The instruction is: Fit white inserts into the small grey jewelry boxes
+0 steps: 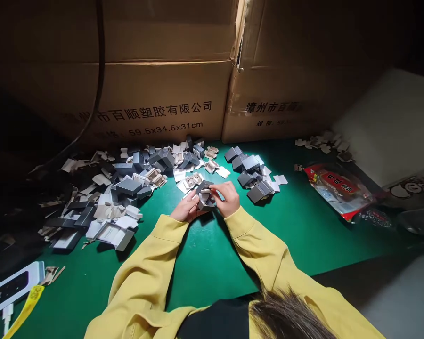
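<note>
Between my two hands, above the green table, is a small grey cardboard box (pixel 206 200) with its flap raised. My left hand (pixel 186 207) grips its left side, fingers closed on it. With thumb and fingers pinched, my right hand (pixel 226 197) holds the box's upper right edge. What sits inside the box is too small to make out. Just behind the hands lie pale folded cardboard inserts (pixel 192 181). To the right of them is a small pile of closed grey boxes (pixel 251 170) with some white paper slips.
A large heap of grey boxes and inserts (pixel 127 188) spreads over the left of the green table (pixel 198 278). Big cartons (pixel 155 103) stand along the back. A red snack bag (pixel 339 188) lies at right, a white device with a cable (pixel 14 287) at lower left.
</note>
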`<state>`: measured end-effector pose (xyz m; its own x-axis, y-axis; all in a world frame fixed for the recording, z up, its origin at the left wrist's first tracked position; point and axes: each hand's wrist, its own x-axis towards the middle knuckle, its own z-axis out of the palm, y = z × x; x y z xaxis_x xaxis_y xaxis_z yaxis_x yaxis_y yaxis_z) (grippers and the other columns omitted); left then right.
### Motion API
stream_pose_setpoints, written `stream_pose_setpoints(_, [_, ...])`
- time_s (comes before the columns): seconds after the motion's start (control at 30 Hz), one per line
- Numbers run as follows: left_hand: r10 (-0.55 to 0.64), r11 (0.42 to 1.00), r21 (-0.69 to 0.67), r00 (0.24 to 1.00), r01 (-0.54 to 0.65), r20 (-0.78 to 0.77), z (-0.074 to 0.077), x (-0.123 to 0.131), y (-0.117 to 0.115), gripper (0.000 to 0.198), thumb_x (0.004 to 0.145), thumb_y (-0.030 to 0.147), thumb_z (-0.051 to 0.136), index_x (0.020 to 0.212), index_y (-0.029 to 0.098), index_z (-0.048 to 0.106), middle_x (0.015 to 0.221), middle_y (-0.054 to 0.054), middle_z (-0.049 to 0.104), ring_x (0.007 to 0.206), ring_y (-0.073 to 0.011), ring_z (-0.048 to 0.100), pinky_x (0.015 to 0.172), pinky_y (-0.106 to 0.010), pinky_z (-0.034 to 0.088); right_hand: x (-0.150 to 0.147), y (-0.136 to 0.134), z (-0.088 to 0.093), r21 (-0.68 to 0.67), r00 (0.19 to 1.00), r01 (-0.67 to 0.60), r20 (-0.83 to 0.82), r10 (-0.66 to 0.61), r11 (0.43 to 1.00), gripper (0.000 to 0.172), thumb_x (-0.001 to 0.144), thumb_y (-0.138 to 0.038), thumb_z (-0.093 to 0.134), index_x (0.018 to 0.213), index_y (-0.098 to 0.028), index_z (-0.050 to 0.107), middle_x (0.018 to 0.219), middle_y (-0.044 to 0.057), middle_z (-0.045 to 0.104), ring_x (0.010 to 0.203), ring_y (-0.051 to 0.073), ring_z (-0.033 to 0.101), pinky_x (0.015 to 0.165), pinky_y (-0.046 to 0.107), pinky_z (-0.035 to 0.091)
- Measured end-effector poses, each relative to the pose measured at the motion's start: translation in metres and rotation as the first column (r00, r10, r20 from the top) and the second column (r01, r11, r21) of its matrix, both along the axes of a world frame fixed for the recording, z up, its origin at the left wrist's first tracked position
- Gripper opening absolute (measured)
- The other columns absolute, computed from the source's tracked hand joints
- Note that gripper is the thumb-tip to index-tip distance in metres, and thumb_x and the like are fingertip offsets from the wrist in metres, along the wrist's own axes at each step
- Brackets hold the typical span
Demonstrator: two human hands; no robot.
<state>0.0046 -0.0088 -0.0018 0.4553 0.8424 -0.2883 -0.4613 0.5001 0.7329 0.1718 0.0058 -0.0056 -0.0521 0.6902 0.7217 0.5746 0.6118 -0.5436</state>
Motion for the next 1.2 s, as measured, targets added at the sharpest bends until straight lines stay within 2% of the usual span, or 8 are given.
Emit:
stream_pose_setpoints(0.2, [0.003,1.0,0.022,0.999,-0.002,-0.033,-0.002,0.002,0.0,0.047,0.081,0.035,0.065,0.124,0.022,0.054,0.109,-0.01,0.067,0.088,-0.0224,0.067,0.075,-0.035,0.056,0.004,0.002,-0.002,-0.036,0.999,-0.044,-0.011,0.044,0.998,0.021,0.09,-0.021,0.049,0.082,-0.022,0.069,0.078,0.003,0.07,0.074,0.018,0.057,0.072,0.034,0.048])
stream_pose_setpoints(0.37, [-0.036,0.999,0.036,0.998,0.038,-0.06,-0.003,0.003,-0.002,0.043,0.081,0.036,0.066,0.121,0.022,0.057,0.108,-0.01,0.067,0.082,-0.0191,0.067,0.064,-0.026,0.054,0.007,0.004,0.0,-0.043,0.996,0.083,0.019,-0.083,0.996,0.02,0.088,-0.023,0.053,0.078,-0.022,0.07,0.075,0.004,0.064,0.077,0.018,0.055,0.072,0.034,0.048])
stream_pose_setpoints(0.5, [-0.081,0.995,0.059,0.995,0.084,-0.055,-0.008,0.003,-0.001,0.051,0.076,0.045,0.069,0.119,0.019,0.058,0.105,-0.011,0.067,0.081,-0.0183,0.066,0.063,-0.025,0.053,0.008,0.005,0.002,-0.038,0.999,0.022,-0.023,-0.023,0.999,0.016,0.086,-0.023,0.054,0.077,-0.02,0.067,0.075,0.004,0.062,0.075,0.017,0.055,0.067,0.031,0.049])
stream_pose_setpoints(0.7, [-0.178,0.981,0.069,0.983,0.181,-0.045,-0.013,0.0,0.001,0.058,0.079,0.048,0.065,0.127,0.019,0.053,0.103,-0.012,0.068,0.086,-0.0211,0.065,0.068,-0.028,0.05,0.007,0.004,-0.002,-0.134,0.996,0.054,-0.057,-0.062,0.989,0.011,0.079,-0.021,0.056,0.087,-0.019,0.062,0.078,0.003,0.062,0.07,0.016,0.056,0.059,0.028,0.048])
stream_pose_setpoints(0.93, [-0.266,0.959,0.104,0.964,0.262,0.019,-0.011,-0.003,0.003,0.07,0.078,0.047,0.067,0.137,0.02,0.04,0.102,-0.013,0.068,0.076,-0.019,0.064,0.055,-0.024,0.045,0.007,0.005,-0.015,-0.302,0.987,0.128,-0.052,-0.151,0.944,0.014,0.076,-0.03,0.059,0.082,-0.018,0.063,0.078,0.002,0.063,0.063,0.012,0.054,0.055,0.024,0.044])
stream_pose_setpoints(1.0, [-0.258,0.964,0.076,0.966,0.255,0.027,-0.01,-0.003,0.003,0.068,0.077,0.044,0.068,0.135,0.019,0.042,0.1,-0.013,0.068,0.077,-0.0198,0.065,0.058,-0.025,0.047,0.009,0.006,-0.015,-0.339,0.988,0.128,-0.04,-0.15,0.932,0.018,0.076,-0.035,0.06,0.081,-0.018,0.064,0.078,0.002,0.063,0.062,0.012,0.053,0.055,0.025,0.045])
stream_pose_setpoints(1.1, [-0.193,0.981,0.001,0.978,0.194,0.082,-0.003,-0.005,0.003,0.05,0.081,0.033,0.064,0.127,0.016,0.052,0.1,-0.014,0.069,0.08,-0.0215,0.066,0.063,-0.028,0.051,0.014,0.008,-0.009,-0.345,0.997,-0.039,-0.082,0.011,0.938,0.03,0.076,-0.04,0.06,0.096,-0.018,0.065,0.095,0.006,0.064,0.07,0.014,0.056,0.056,0.025,0.048])
stream_pose_setpoints(1.2, [0.029,0.995,-0.101,0.979,-0.008,0.203,0.008,-0.013,0.004,0.039,0.086,0.028,0.052,0.122,0.012,0.055,0.1,-0.015,0.069,0.078,-0.0218,0.067,0.061,-0.029,0.052,0.023,0.009,-0.002,-0.315,0.975,-0.182,-0.181,0.129,0.932,0.045,0.08,-0.042,0.055,0.119,-0.02,0.056,0.119,0.01,0.058,0.079,0.014,0.058,0.058,0.025,0.05])
